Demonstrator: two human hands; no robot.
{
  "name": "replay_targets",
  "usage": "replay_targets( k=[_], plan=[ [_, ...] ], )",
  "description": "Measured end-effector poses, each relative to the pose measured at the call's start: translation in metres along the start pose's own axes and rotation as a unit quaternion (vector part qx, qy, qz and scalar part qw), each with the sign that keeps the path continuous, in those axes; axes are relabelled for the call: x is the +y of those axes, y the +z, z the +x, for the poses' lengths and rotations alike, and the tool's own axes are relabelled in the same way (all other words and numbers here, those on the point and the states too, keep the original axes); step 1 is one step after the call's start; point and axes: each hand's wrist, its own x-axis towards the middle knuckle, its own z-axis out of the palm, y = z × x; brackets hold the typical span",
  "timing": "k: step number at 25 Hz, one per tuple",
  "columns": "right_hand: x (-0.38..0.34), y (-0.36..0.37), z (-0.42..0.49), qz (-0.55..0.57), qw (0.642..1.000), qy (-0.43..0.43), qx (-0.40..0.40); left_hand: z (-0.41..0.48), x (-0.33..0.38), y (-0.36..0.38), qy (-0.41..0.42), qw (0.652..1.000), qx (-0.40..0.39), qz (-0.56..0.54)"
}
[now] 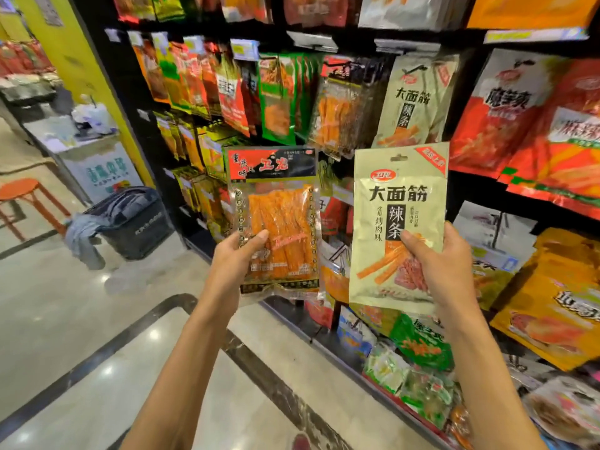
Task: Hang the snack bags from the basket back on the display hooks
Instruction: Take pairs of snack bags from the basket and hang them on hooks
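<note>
Before the snack display, a left hand point(238, 254) is gripping a clear orange bag point(276, 222) while the right hand point(436, 261) is pinching a beige bag point(399, 222) upright, just below its probable matching hanging bags point(418, 99).
</note>
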Motion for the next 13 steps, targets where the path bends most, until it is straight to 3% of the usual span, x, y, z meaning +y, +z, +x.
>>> replay_targets(
  k=[13],
  plan=[
    [0.007, 0.059, 0.141, -0.001, 0.995, -0.039, 0.090, 0.209, 0.066, 0.050, 0.013, 0.999, -0.045, -0.002]
  ],
)
